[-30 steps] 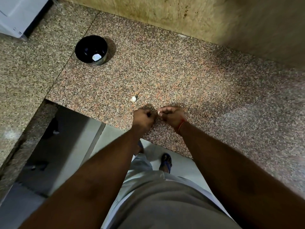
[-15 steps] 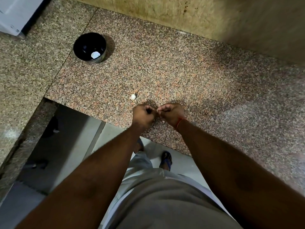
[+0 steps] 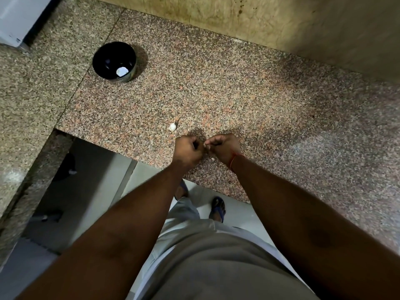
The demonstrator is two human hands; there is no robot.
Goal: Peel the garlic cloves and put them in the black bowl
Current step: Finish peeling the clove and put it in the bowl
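Observation:
My left hand [image 3: 187,150] and my right hand [image 3: 224,147] meet fingertip to fingertip just above the granite counter [image 3: 238,100], near its front edge. Between the curled fingers they pinch a small garlic clove [image 3: 205,145], of which only a pale sliver shows. One unpeeled garlic clove [image 3: 172,127] lies on the counter just beyond my left hand. The black bowl [image 3: 108,56] stands at the back left with one white peeled clove [image 3: 121,71] inside. A small pale scrap of peel [image 3: 213,159] lies under my right hand.
A stained wall [image 3: 259,18] rises behind the counter. A white appliance [image 3: 19,16] stands at the far left corner. The counter's front edge drops to a tiled floor [image 3: 233,211] where my feet stand; an L-shaped side counter [image 3: 28,100] runs along the left.
Both hands stay together at the same spot, with small finger movements on the clove. The view has shifted slightly.

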